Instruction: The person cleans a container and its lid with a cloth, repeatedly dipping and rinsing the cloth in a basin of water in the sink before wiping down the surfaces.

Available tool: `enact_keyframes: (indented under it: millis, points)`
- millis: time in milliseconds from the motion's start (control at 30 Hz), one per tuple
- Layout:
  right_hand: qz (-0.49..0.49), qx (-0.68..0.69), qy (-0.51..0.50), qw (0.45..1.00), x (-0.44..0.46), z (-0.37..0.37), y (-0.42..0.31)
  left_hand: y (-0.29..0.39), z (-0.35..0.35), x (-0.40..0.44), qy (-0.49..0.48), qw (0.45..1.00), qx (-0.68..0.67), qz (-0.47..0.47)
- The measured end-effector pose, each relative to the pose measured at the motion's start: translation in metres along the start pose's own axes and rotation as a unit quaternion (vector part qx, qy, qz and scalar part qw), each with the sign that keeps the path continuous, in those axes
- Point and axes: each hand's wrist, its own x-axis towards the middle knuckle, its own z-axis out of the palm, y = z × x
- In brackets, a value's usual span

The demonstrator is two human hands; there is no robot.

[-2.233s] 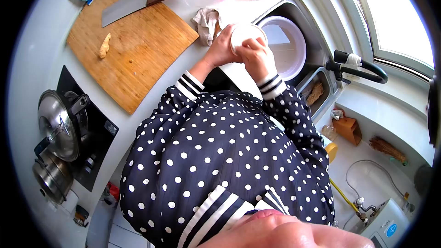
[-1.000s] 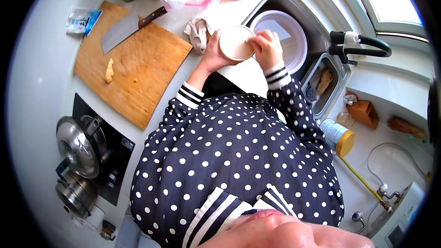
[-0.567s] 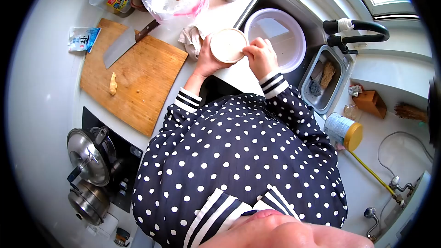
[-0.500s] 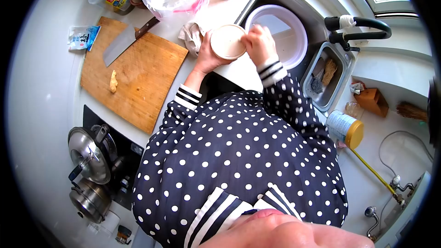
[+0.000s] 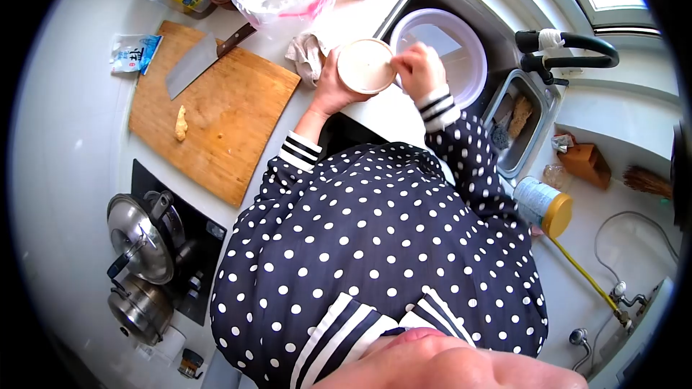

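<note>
At twelve o'clock, the fingers of the left hand (image 5: 331,95) grip a round, cream-coloured container (image 5: 366,67), apparently steadying it; by its three-o'clock rim curl the blurred fingers of the right hand (image 5: 422,72), any hold unclear. The next move appears to call for firm left-hand support.

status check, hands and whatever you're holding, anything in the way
Left hand gripping round pale container. Right hand blurred at its rim, contact unclear. Crumpled cloth close by left hand, nothing seen covering container top.
</note>
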Motion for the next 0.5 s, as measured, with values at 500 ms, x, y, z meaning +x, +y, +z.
enact_keyframes:
  millis: [500]
  points:
    - [0.003,-0.015,0.069,0.998,-0.014,0.005,-0.019,-0.003,0.004,-0.006,0.017,1.000,0.015,0.004]
